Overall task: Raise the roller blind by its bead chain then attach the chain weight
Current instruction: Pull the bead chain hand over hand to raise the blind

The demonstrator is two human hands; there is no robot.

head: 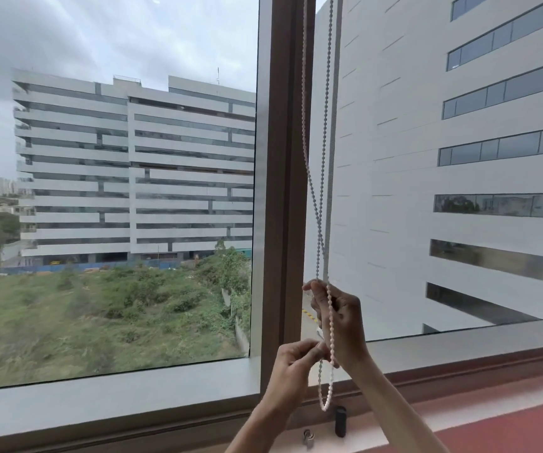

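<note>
Where both hands pinch the white bead chain (pixel 320 204), left hand (pixel 296 364) and right hand (pixel 338 318) hide its beads; black cylindrical weight (pixel 340 421) stands on sill edge (pixel 492 416).

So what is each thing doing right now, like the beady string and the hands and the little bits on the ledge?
bead chain: hanging, loop free at the bottom, no weight on it.
right hand: pinching the chain, higher up.
left hand: pinching the chain lower down.
black piece: standing on the sill, untouched.
small metal piece: resting on the sill, untouched.
roller blind: out of view.
</note>
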